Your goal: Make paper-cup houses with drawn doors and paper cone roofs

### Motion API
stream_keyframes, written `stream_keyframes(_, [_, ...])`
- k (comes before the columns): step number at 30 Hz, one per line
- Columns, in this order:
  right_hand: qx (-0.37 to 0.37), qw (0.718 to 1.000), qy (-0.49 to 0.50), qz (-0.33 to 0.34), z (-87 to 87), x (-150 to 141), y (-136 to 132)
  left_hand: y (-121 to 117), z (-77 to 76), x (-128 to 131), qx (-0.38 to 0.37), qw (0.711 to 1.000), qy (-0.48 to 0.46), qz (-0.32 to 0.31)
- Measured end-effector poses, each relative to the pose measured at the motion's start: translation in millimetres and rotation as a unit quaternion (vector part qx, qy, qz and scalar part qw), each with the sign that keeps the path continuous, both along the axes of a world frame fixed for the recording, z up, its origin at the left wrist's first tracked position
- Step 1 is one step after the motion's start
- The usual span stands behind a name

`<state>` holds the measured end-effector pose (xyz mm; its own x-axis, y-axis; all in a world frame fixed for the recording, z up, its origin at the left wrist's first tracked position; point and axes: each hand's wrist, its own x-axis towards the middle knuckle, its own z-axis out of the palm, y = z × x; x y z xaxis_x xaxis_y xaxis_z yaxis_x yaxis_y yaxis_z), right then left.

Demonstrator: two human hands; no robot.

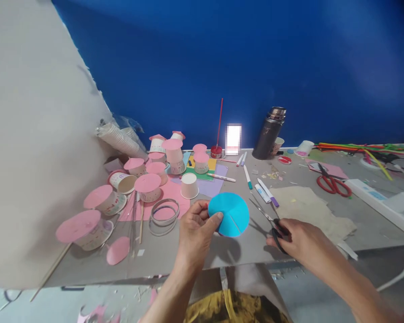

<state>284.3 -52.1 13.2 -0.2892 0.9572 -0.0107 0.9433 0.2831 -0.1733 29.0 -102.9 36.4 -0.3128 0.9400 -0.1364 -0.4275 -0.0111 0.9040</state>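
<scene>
Between the thumb and fingers of my left hand is a blue paper disc, pinched at its left edge above the table. A straight slit runs from near the disc's middle to its lower right rim. My right hand grips black-handled scissors by the finger loops. Their blades are parted and point up and left, a little to the right of the disc without touching it. A plain white paper cup stands upside down just behind my left hand.
Pink-topped paper cups crowd the left, beside tape rings and a loose pink disc. A dark flask stands at the back. Markers, red-handled scissors and a white power strip lie to the right.
</scene>
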Motion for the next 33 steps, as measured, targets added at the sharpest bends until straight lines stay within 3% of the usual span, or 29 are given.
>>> stream_keyframes(6, [-0.019,0.994,-0.105,0.026,-1.1,-13,17,-18,5.7,7,0.056,0.998,-0.009,-0.02])
stream_keyframes(11, [-0.008,0.994,-0.104,0.038,2.6,-18,18,-33,4.0,9,0.051,0.995,-0.045,-0.07])
stream_keyframes(17, [-0.022,0.995,-0.09,0.035,8.0,-23,25,-41,-6.7,6,0.019,0.993,-0.082,-0.08])
stream_keyframes(24, [-0.057,0.997,-0.039,0.039,8.6,-26,43,-49,-7.3,1,0.027,0.995,-0.078,-0.059])
stream_keyframes(29, [-0.132,0.988,0.042,0.068,3.3,-24,57,-48,-8.6,2,0.013,0.994,-0.078,-0.074])
stream_keyframes(33, [-0.201,0.968,0.119,0.087,12.9,-19,54,-45,-8.8,2,0.013,0.994,-0.075,-0.077])
